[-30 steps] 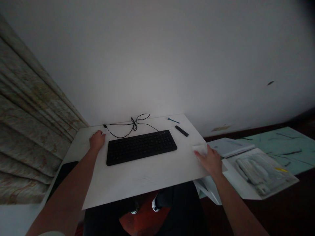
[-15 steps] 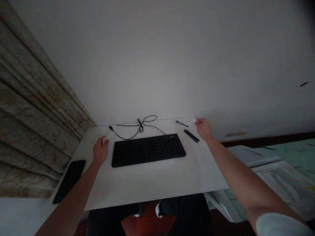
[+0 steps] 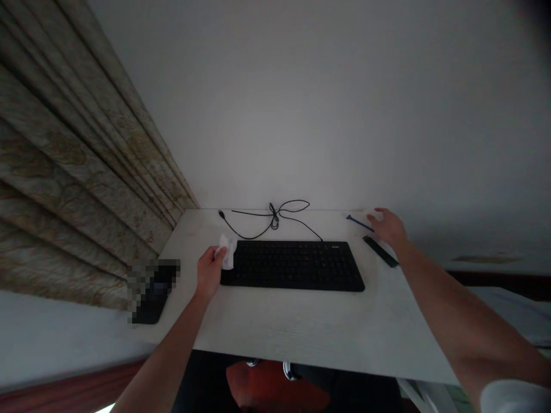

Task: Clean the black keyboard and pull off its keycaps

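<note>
L hand [image 3: 210, 267] pinches a crumpled white tissue [image 3: 228, 252] btwn thumb & fingers; tissue hangs at the L end of the black wired keyboard [image 3: 293, 265], overlapping its far L corner. Can't tell if it's pressed on the keys or just above. R hand [image 3: 390, 228] is at the far R corner of the surface [image 3: 279, 327], fingers curled in on a white wad [image 3: 379, 215], prob. tissue too, but mostly hidden. Thumb side is right by the near end of the blue stick tool [image 3: 360, 223]; touching or not, can't tell. Black narrow strip [image 3: 380, 251] lies just below, next to the R forearm.

Keyboard sits mid-surface, cable [image 3: 258, 232] looped & knotted behind it, plug [image 3: 221, 214] loose nr the back edge. Dark flat device [image 3: 152, 295] at far L, pixelated, so no detail.

Risks, my read: R hand could knock the blue stick tool off the back or R edge bc it's so close; forearm could drag the strip likewise. L tissue could snag or tear on key edges, or press keys, if pushed hard. Cable loops could catch fingers & tug the keyboard askew
</note>
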`<state>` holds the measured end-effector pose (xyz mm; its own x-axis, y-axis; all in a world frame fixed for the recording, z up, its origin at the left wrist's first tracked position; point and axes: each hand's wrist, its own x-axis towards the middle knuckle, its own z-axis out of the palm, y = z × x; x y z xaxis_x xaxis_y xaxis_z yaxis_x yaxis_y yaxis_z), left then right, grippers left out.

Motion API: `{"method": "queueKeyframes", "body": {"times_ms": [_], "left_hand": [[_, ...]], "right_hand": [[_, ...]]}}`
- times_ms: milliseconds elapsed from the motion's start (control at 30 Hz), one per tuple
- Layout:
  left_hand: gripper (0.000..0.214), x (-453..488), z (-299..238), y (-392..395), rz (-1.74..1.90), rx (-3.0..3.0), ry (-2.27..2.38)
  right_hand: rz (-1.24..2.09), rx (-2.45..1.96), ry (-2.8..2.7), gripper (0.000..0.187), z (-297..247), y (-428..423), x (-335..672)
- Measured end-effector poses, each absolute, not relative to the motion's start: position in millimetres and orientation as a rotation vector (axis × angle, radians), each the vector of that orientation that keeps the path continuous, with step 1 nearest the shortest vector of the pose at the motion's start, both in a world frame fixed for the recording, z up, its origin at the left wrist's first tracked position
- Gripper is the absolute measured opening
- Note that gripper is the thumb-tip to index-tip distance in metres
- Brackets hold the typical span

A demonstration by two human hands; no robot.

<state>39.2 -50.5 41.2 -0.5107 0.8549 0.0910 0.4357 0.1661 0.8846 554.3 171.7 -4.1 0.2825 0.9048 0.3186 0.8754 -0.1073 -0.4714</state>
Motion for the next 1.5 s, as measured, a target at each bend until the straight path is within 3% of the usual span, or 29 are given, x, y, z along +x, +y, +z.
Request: {"method": "queueKeyframes", "body": {"times_ms": [133,367,500,633,833,1033,1500], "left_hand": [[0.039,37.7,44.3,-55.9,1.333,1.243,1.974],[0.032,-16.0,44.5,2.2,1.186,1.366,2.387],[0.038,-36.9,38.2,41.5,1.016,1.491,2.428],[0.055,-23.6,22.1,37.0,1.047,1.693,2.391],[0.049,20.1,-14.6,-27.3,1.118,1.702,1.960],[0.051,38.3,-19.3,-53.9,1.131,1.684,1.902],[0.052,36.5,-9.6,-78.3,1.132,1.683,1.873]], "right_hand": [[-0.124,-1.927,-1.528,0.056,16.0,126.5,533.3],[0.054,-1.658,-1.652,0.031,24.9,43.4,486.1],[0.288,-1.553,-1.799,0.032,12.0,-2.1,446.6],[0.137,-1.544,-1.951,0.044,-8.4,-36.1,416.5],[0.111,-1.677,-1.905,0.059,-27.3,-41.8,416.5],[0.128,-1.727,-1.787,0.068,-25.6,-39.3,416.1],[0.139,-1.644,-1.719,0.050,-13.9,-46.8,423.6]]}}
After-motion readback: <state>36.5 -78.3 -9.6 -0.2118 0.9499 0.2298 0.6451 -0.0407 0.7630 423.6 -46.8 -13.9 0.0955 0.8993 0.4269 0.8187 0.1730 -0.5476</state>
